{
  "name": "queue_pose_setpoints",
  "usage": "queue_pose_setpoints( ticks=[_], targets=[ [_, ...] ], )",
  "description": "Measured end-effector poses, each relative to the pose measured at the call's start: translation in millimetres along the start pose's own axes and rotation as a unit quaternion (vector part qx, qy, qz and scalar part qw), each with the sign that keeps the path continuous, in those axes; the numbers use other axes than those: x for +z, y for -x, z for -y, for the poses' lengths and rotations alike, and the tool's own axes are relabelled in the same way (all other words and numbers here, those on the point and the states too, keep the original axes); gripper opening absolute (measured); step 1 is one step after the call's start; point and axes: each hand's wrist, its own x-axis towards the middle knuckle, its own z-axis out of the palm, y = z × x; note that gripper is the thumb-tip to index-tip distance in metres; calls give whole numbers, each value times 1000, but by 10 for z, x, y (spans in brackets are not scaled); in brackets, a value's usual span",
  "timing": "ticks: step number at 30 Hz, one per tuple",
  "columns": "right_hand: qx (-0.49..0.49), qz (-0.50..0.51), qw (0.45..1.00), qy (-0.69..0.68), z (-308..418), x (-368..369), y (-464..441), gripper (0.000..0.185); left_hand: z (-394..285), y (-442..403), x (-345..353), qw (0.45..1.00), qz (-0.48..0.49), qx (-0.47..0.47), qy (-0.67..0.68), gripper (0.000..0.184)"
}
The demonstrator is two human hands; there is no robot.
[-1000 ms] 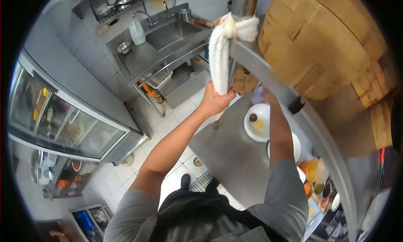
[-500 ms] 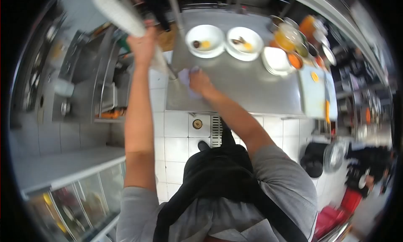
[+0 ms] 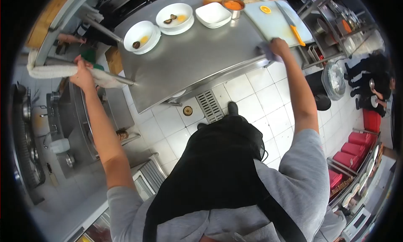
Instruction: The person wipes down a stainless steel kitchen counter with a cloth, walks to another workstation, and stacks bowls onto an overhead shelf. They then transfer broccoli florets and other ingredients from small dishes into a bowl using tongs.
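Observation:
My left hand [image 3: 82, 75] is closed around a metal post [image 3: 111, 77] at the left end of the steel table [image 3: 184, 61], where whitish cloth or wrapping [image 3: 52, 70] also lies against it. Pressed to the front edge near the table's right end, my right hand [image 3: 278, 47] is closed on a greyish-purple cloth [image 3: 267, 51]. Just beyond that hand is a pale cutting board [image 3: 268, 23], with a yellow-handled knife [image 3: 297, 35] and a cut orange [image 3: 265, 9] on it. Two white bowls [image 3: 147, 30] [image 3: 174, 16] hold yellow and dark brown food.
Stacked square white dishes [image 3: 213, 15] stand near a metal pot of chopped orange food [image 3: 233, 6]. A floor drain grate [image 3: 210, 106] lies below the table. To the right are a bin with a clear liner [image 3: 333, 84], red containers [image 3: 352, 147] and people in dark clothes [image 3: 369, 80].
My right hand has slid the cloth from the table's left part to its right front edge. The camera view has turned; my left hand stays at the post.

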Motion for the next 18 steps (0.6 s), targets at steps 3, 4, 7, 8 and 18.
queue_pose_setpoints(
  ticks=[3,4,7,8,18],
  targets=[
    [-64,-88,988,-108,577,70,-135,31,122,-118,-120,997,-14,-1,-72,12],
    [-103,-122,979,-130,789,141,-121,29,271,-226,-203,998,-21,2,-66,14],
    [-64,-154,981,-101,1391,808,-129,30,170,-178,-141,995,-64,-38,-71,11],
    [-32,-182,970,-158,1570,674,212,30,165,-172,-178,994,-51,-39,-84,12],
    [-150,-170,955,-191,940,939,240,23,31,-185,-179,970,-98,-65,-213,24]
  ],
)
